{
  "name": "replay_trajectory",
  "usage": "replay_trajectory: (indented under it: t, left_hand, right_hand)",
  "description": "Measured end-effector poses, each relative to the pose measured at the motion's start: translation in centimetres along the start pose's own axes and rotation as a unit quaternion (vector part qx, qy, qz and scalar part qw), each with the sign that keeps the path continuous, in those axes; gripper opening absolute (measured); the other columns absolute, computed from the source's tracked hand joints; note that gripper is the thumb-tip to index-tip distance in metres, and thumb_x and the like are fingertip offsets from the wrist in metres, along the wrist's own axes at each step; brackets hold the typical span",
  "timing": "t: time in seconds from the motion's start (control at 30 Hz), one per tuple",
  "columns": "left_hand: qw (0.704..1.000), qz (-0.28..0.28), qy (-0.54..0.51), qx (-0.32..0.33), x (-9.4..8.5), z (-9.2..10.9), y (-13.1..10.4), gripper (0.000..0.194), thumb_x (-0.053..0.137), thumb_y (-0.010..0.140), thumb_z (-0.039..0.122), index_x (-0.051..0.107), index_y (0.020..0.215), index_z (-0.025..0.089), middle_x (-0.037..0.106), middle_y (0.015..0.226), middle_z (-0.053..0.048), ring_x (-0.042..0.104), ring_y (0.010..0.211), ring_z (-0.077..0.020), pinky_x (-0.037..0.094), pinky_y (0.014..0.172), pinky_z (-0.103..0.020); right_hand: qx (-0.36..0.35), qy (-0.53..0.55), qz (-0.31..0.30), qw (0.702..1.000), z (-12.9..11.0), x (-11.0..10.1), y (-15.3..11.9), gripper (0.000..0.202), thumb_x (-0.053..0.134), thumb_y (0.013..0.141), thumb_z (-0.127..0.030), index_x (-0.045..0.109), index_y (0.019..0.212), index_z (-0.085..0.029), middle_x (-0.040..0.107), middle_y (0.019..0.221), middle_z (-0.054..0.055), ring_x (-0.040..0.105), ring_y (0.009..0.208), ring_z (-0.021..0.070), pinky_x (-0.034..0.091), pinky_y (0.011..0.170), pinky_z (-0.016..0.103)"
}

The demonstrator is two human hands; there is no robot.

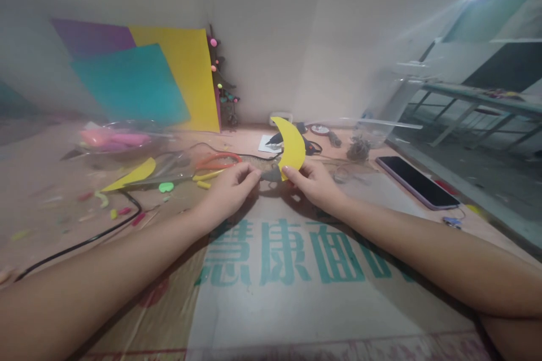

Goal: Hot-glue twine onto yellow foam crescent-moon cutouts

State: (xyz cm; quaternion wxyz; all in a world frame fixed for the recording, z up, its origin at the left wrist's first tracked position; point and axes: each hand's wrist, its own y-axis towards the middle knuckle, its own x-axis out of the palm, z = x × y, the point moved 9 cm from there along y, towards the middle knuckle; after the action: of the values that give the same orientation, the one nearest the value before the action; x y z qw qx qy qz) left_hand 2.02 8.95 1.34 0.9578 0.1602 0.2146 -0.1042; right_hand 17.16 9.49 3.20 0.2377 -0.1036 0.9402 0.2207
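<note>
A yellow paper crescent [293,144] stands upright in my right hand [317,183], pinched near its lower end between thumb and fingers. My left hand [235,186] is closed in a pinch just left of it. A small dark grey piece [271,174] shows between the left fingertips and the crescent; its kind is unclear, and I cannot tell whether the left fingers hold it. Behind the left hand lie scissors with orange-red handles [220,161]. Another yellow paper offcut [133,175] rests farther left.
A phone [417,182] lies at the right near the table edge. Coloured sheets [131,84] lean at the back left beside a decorated twig [218,67]. A black cable [84,242] crosses the left side among clay scraps. At the back is a ball of grey twine [358,148].
</note>
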Motion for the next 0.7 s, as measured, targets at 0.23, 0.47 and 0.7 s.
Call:
replay_trajectory:
  t: [0.23,0.47,0.7]
  left_hand:
    - [1.000,-0.007,0.002,-0.006,0.1,0.1,0.0,0.033,0.044,0.091,0.042,0.049,0.068,0.018,0.050,0.059,0.004,0.048,0.057,-0.0122,0.036,0.055,-0.023]
    - [1.000,-0.029,0.011,0.003,0.6,0.5,-0.1,0.031,0.049,0.089,0.045,0.058,0.077,0.018,0.057,0.068,0.002,0.050,0.059,-0.0117,0.038,0.057,-0.023]
    - [0.999,-0.037,0.031,0.004,0.9,1.3,-0.4,0.029,0.052,0.087,0.043,0.058,0.076,0.017,0.058,0.068,0.001,0.049,0.059,-0.0121,0.037,0.056,-0.024]
  right_hand:
    - [0.011,-0.011,-0.002,1.000,0.0,0.0,-0.1,0.029,0.050,0.087,-0.039,0.057,0.073,-0.015,0.058,0.067,0.001,0.051,0.058,0.0123,0.040,0.055,0.023]
    - [0.017,0.051,-0.021,0.998,0.0,0.3,0.1,0.029,0.054,0.085,-0.042,0.058,0.077,-0.015,0.059,0.068,0.001,0.051,0.058,0.0113,0.042,0.055,0.023]
    - [0.090,0.074,-0.074,0.990,1.7,1.0,0.1,0.031,0.063,0.078,-0.044,0.058,0.072,-0.014,0.056,0.060,-0.001,0.051,0.053,0.0104,0.040,0.048,0.021]
